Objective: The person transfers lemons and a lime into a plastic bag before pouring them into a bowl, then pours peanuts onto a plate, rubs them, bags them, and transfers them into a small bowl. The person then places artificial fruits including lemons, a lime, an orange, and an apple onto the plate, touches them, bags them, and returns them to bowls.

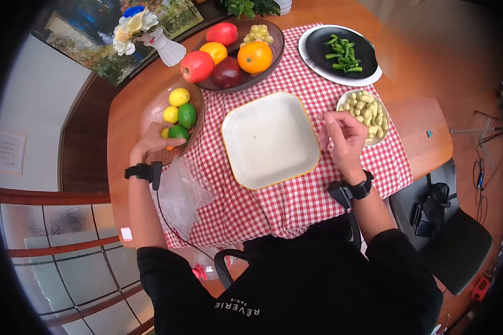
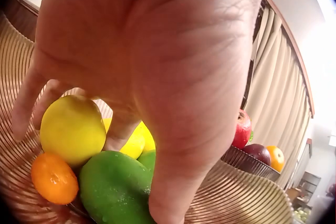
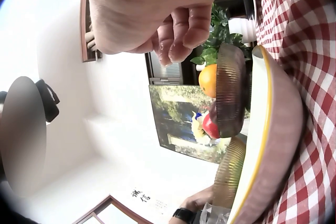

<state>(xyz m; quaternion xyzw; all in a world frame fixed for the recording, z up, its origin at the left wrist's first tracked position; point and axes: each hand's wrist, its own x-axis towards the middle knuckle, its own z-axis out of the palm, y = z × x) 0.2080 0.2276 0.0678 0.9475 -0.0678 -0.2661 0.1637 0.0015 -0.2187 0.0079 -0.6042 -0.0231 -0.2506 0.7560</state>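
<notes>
My left hand (image 1: 153,140) reaches down into a ribbed amber bowl (image 1: 151,103), its fingers spread. In the left wrist view the thumb overlaps a green fruit (image 2: 115,188), and the other fingers come down around a yellow fruit (image 2: 72,129). A small orange fruit (image 2: 54,178) lies in front of these two. Farther up the bowl sit a lemon (image 1: 179,97) and another green fruit (image 1: 187,115). My right hand (image 1: 346,139) hovers with loosely curled fingers between the square white dish (image 1: 271,139) and a bowl of peanuts (image 1: 369,111); nothing shows in its grasp.
Behind the dish stands a dark ribbed bowl (image 1: 274,67) of larger fruit and grapes. Green chillies (image 1: 343,53) lie on a black plate (image 1: 318,47) at the back right. A crumpled plastic bag (image 1: 181,192) rests on the checked cloth (image 1: 274,209) near my left wrist.
</notes>
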